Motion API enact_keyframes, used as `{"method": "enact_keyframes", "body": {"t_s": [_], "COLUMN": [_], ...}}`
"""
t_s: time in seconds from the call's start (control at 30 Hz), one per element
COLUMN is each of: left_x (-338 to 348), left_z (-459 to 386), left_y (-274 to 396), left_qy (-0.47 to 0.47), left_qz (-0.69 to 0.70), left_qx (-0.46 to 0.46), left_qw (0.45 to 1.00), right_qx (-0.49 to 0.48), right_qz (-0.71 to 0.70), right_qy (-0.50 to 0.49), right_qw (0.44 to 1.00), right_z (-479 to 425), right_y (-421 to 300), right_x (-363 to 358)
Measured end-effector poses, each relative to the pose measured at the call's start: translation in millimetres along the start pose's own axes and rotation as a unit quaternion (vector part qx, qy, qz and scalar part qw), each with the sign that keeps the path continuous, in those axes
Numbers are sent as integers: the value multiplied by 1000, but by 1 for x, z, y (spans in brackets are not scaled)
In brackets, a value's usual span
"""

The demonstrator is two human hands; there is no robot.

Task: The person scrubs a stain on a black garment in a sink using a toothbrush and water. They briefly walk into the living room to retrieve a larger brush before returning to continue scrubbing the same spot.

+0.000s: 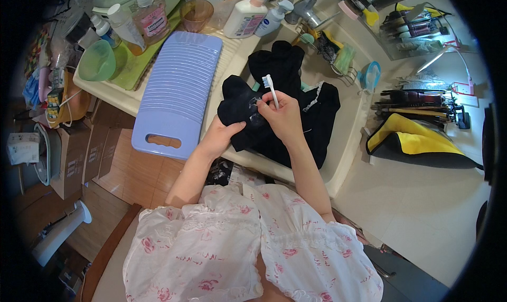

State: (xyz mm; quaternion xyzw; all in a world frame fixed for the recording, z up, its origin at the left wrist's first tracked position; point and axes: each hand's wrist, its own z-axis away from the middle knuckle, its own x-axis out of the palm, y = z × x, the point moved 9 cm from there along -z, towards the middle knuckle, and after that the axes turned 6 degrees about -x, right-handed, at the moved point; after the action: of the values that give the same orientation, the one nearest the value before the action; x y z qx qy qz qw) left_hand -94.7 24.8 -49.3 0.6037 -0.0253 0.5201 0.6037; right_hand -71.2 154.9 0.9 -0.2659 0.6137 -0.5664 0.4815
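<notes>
Black fabric (317, 131) lies bunched in a cream sink (344, 159), with white lace trim along one edge. My left hand (220, 137) grips a scalloped part of the cloth near the sink's front left edge, thumb on top. White residue marks the cloth between my hands. A white toothbrush (272, 90) is held in my right hand (280, 114), its bristle head pointing up and away from the cloth. The fingertips of that hand touch the fabric by the white marks.
A blue plastic washboard (178, 92) rests left of the sink. Pump bottles (245, 19), a green bowl (97, 60) and a mouthwash bottle (152, 21) stand behind it. The faucet (307, 11) is at the back; a yellow-grey cloth (424, 143) lies right.
</notes>
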Motion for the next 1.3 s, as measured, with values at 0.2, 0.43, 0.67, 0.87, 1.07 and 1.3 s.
{"method": "enact_keyframes", "body": {"t_s": [0.2, 0.43, 0.67, 0.87, 1.07, 1.3], "left_x": [2, 2, 5, 17, 26, 38], "left_z": [0, -1, 0, 1, 1, 2], "left_y": [0, -2, 0, 12, 23, 29], "left_qy": [-12, -6, -6, 34, 99, 102], "left_qz": [30, 11, 39, 146, 181, 193], "left_qx": [-12, -13, -14, -42, -51, -42], "left_qw": [999, 1000, 999, 988, 977, 975], "right_qx": [-1, 3, 36, 27, 50, 59], "right_qz": [-6, 23, -28, -45, -113, -161], "right_qy": [-1, -19, -39, -40, -59, -73], "right_qw": [1000, 1000, 998, 998, 991, 983], "right_z": [0, -1, 0, 1, 5, 10], "right_y": [-3, -4, 0, -6, -16, -25], "right_x": [-1, 2, 5, 2, 1, -4]}}
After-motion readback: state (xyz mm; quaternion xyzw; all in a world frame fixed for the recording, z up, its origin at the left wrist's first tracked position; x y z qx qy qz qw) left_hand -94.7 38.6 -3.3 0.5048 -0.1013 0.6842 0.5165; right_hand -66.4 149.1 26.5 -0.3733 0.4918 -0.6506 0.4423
